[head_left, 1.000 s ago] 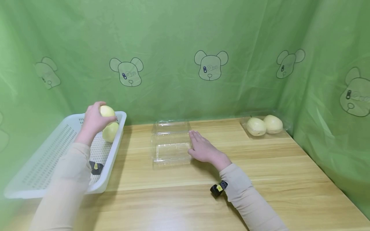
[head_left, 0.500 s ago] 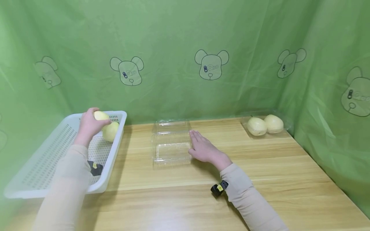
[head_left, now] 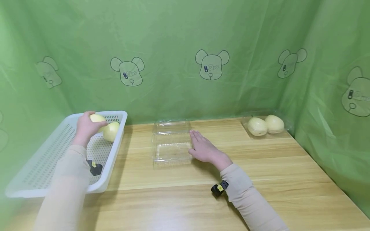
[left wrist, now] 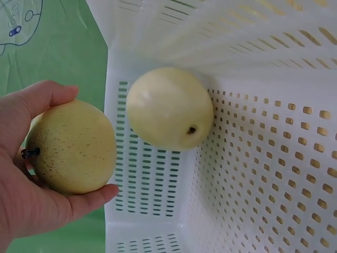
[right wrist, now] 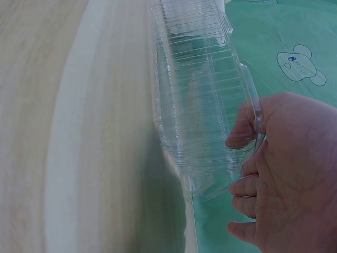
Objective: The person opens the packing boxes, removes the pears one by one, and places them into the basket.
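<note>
In the head view my left hand is over the far end of the white basket, its fingers curled round a pale yellow pear. The left wrist view shows the gripped pear from its speckled stem side, apart from a second pear lying against the basket wall. My right hand rests at the right edge of an opened clear plastic clamshell box, its fingers straight. From the right wrist, the box rim passes close to the thumb, part of which shows through the plastic.
At the back right, another clear box holds two pears. A green curtain encloses the back and sides of the wooden table.
The left hand has moved left and slightly down with its pear, away from the pear lying in the basket. My right hand and the clear box have stayed put.
</note>
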`<move>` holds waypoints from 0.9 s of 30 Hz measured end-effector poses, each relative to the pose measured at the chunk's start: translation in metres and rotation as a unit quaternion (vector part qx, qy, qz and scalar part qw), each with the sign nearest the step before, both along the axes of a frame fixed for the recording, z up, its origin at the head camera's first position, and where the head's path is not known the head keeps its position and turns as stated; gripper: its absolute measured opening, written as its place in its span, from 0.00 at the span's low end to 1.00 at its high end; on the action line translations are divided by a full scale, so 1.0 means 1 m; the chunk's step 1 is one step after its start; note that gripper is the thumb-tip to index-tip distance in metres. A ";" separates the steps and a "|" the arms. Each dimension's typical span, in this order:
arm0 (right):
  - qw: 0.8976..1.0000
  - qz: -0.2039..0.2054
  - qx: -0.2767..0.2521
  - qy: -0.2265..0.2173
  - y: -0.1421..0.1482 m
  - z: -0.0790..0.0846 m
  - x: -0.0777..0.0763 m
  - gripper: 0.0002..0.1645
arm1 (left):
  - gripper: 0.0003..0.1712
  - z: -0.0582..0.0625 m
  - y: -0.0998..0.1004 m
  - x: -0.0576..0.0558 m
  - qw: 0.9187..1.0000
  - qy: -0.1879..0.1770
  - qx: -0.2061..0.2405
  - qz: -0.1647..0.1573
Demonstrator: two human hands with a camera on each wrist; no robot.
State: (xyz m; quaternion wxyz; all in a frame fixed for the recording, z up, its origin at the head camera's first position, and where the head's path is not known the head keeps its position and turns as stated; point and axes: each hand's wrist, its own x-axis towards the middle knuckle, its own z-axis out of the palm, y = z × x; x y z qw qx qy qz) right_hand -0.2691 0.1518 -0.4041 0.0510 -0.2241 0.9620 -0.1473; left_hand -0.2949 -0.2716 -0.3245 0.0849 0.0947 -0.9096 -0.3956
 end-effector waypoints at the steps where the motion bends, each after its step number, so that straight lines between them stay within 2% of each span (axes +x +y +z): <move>1: 1.000 0.000 0.000 0.001 0.000 0.000 0.000 0.46 | 0.50 0.000 -0.001 0.000 1.000 -0.003 0.000 0.000; 13: 1.000 -0.001 0.000 -0.001 -0.001 0.001 0.000 0.46 | 0.49 -0.011 -0.009 -0.009 0.999 -0.017 -0.026 0.010; 27: 1.000 0.000 -0.005 -0.006 -0.002 0.005 0.002 0.45 | 0.47 -0.017 -0.012 -0.008 0.999 -0.022 -0.043 0.008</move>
